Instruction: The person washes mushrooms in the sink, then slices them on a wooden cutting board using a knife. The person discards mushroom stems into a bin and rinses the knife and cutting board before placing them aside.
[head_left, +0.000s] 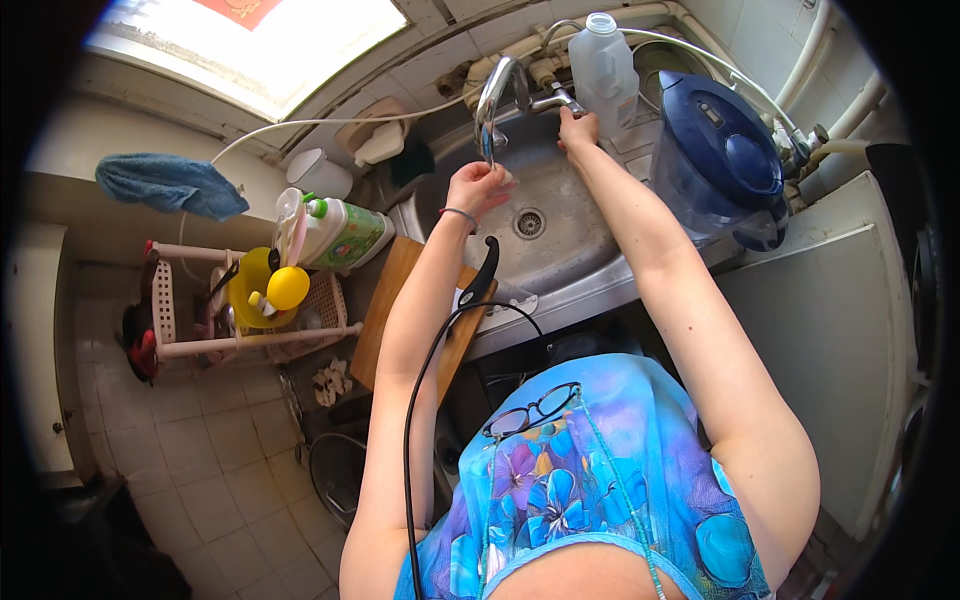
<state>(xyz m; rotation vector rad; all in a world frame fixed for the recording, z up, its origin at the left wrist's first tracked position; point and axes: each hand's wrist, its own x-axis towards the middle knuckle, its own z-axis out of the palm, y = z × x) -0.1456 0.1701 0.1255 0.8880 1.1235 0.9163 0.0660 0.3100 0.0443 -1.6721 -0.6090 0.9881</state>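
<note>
My left hand (477, 190) is held under the spout of the curved chrome faucet (487, 105), above the stainless steel sink (577, 240). Something pale shows at its fingertips, too small to identify. My right hand (578, 129) is at the faucet's metal lever (556, 100), its fingers closed around the lever's end. Just behind that hand stands an uncapped translucent plastic bottle (602, 71). A knife with a black handle (481, 277) lies on the wooden cutting board (397, 322) left of the sink, its blade mostly hidden by my left forearm.
A blue water filter pitcher (712, 142) stands right of the sink. On the left are a detergent bottle (349, 234), a white cup (319, 174) and a pink rack (255, 341) with yellow items. A blue cloth (169, 184) hangs near the window. A black cable (412, 427) crosses my left arm.
</note>
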